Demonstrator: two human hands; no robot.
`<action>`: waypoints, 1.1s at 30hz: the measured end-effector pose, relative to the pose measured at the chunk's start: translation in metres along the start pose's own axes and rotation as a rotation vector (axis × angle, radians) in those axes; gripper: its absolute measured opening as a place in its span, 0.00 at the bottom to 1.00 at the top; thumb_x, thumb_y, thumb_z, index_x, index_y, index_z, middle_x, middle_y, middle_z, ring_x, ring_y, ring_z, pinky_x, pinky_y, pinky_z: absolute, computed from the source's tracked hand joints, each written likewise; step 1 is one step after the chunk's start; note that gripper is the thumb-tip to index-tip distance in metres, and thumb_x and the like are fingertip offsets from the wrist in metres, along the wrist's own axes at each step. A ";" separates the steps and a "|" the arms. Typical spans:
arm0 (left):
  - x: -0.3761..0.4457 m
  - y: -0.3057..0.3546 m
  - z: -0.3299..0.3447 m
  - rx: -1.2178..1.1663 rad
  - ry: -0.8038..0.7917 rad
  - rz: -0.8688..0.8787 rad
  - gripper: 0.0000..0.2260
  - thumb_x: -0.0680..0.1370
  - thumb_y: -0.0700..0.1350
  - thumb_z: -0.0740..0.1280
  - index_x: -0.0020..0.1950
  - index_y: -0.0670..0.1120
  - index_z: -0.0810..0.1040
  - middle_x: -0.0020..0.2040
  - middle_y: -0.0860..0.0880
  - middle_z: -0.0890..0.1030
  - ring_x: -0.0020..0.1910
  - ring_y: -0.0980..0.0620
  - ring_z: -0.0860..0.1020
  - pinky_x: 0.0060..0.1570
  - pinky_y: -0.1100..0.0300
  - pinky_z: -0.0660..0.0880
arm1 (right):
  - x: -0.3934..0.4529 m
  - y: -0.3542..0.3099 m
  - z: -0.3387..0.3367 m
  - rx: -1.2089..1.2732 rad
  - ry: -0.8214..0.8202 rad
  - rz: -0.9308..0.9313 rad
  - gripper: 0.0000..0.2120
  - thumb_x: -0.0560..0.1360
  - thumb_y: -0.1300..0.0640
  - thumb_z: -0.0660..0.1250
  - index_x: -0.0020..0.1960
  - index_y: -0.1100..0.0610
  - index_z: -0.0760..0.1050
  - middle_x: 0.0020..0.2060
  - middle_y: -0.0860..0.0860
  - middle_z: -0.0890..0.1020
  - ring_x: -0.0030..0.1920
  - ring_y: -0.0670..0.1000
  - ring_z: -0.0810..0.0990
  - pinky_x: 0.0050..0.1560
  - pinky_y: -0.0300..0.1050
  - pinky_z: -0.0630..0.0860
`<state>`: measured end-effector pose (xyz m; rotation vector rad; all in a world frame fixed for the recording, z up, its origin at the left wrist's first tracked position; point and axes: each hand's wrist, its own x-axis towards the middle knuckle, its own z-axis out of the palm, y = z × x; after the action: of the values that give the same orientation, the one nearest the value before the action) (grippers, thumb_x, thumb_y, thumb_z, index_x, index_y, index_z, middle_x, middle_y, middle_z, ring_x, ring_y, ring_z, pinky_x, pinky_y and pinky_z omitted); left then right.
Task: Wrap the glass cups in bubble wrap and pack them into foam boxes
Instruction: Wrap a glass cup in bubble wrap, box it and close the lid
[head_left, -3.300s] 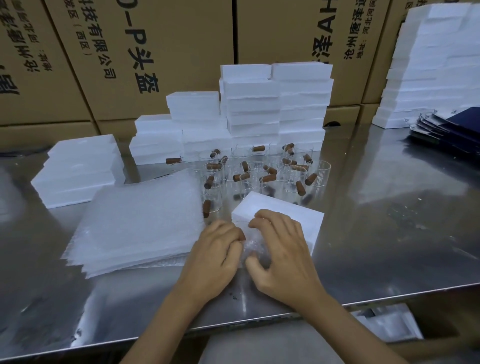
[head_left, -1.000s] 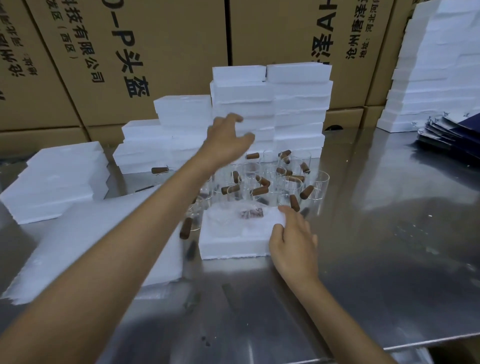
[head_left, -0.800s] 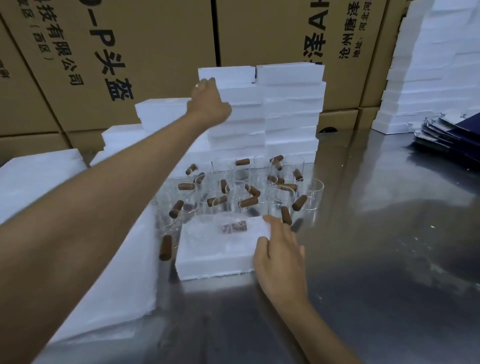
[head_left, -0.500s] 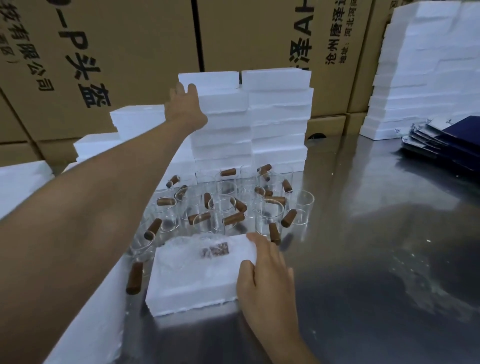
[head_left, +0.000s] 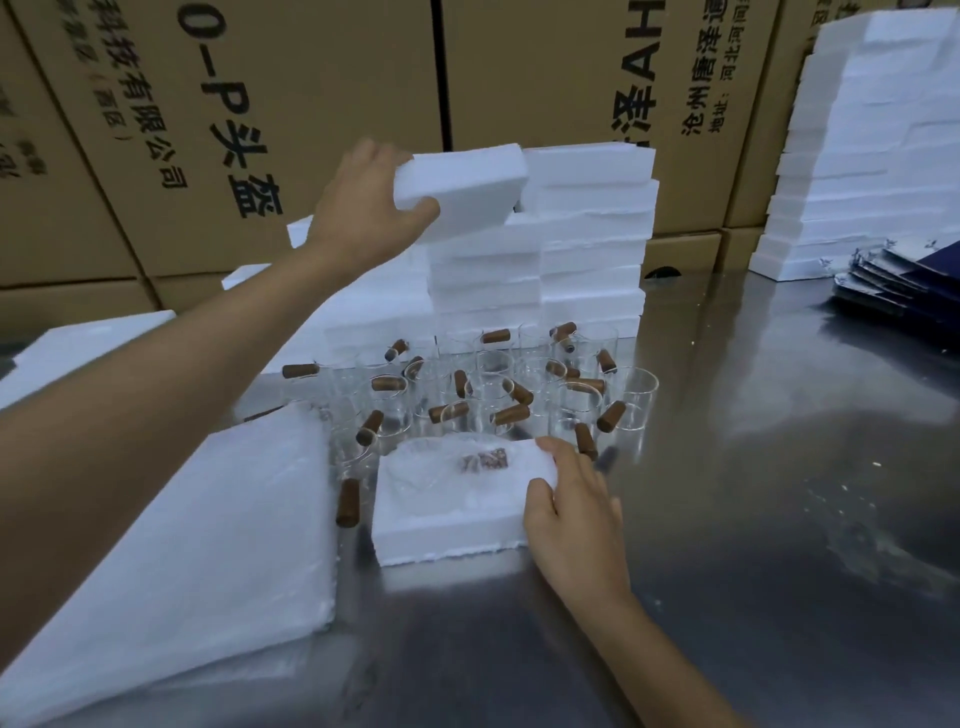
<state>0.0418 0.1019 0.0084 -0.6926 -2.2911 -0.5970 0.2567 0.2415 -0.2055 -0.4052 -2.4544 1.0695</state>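
An open white foam box lies on the steel table in front of me, with a bubble-wrapped cup inside, its brown handle showing through the wrap. My right hand grips the box's right end. My left hand holds a white foam piece by its left end, tilted and raised off the foam stack behind. Several clear glass cups with brown wooden handles stand between the box and the stack.
A pile of bubble wrap sheets lies at the left. More foam stacks stand at the far right and far left. Dark blue flat boxes lie at the right. Cardboard cartons line the back.
My left hand reached to the top of the foam stack, took hold of the top foam piece and lifted it off, tilted. My right hand stayed on the box's right end.
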 end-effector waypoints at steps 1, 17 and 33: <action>-0.009 0.001 -0.010 -0.028 0.004 0.005 0.22 0.78 0.53 0.64 0.69 0.45 0.73 0.63 0.45 0.73 0.65 0.48 0.70 0.61 0.53 0.70 | 0.000 -0.001 0.000 0.005 -0.005 0.005 0.22 0.78 0.56 0.55 0.72 0.45 0.66 0.68 0.45 0.72 0.69 0.47 0.67 0.71 0.53 0.60; -0.158 -0.018 -0.020 -0.673 -0.986 -0.328 0.25 0.78 0.66 0.63 0.62 0.49 0.82 0.62 0.42 0.82 0.64 0.37 0.77 0.67 0.42 0.72 | -0.009 -0.005 -0.013 0.556 0.216 0.264 0.24 0.76 0.66 0.56 0.29 0.43 0.73 0.27 0.41 0.74 0.33 0.47 0.70 0.34 0.43 0.65; -0.171 0.006 0.008 -0.370 -0.813 -0.235 0.16 0.79 0.61 0.63 0.47 0.51 0.85 0.49 0.46 0.84 0.49 0.41 0.82 0.40 0.64 0.74 | -0.008 -0.004 -0.018 0.698 0.192 0.217 0.20 0.67 0.43 0.62 0.57 0.45 0.77 0.53 0.42 0.80 0.48 0.37 0.79 0.42 0.36 0.72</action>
<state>0.1515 0.0578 -0.1149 -0.9759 -3.0797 -1.0044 0.2720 0.2468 -0.1930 -0.5131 -1.7478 1.7830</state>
